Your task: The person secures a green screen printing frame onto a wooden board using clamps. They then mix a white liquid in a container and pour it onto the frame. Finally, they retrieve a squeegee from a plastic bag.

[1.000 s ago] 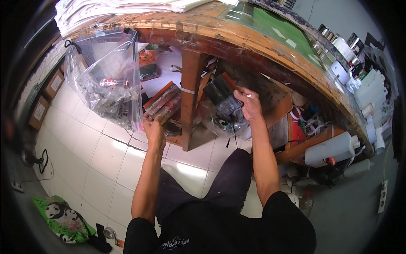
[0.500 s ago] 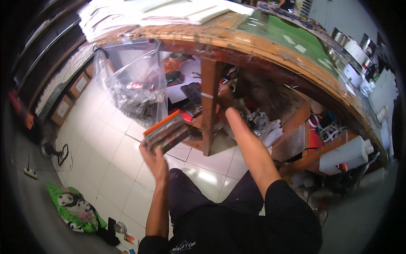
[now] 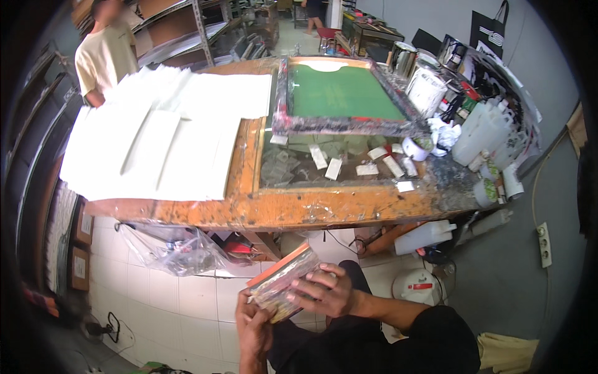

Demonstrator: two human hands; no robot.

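A stained squeegee (image 3: 283, 280) with an orange blade along its upper edge is held tilted before my body, below the table's front edge. My left hand (image 3: 254, 321) is closed round its lower left end, with the thumb on the near face. My right hand (image 3: 327, 290) lies over its right part, the fingers bent and slightly apart across the smeared face. The right thumb is hidden.
The wooden table (image 3: 311, 209) bears stacked white sheets (image 3: 180, 143), a green screen frame (image 3: 342, 93), small white pieces (image 3: 333, 168), and cans and jugs (image 3: 479, 140). A plastic bag (image 3: 177, 249) hangs beneath. Another person (image 3: 106, 53) stands at the far left.
My right hand has come out from under the table and is now on the squeegee. The left hand still holds it. The view has lifted to show the tabletop.
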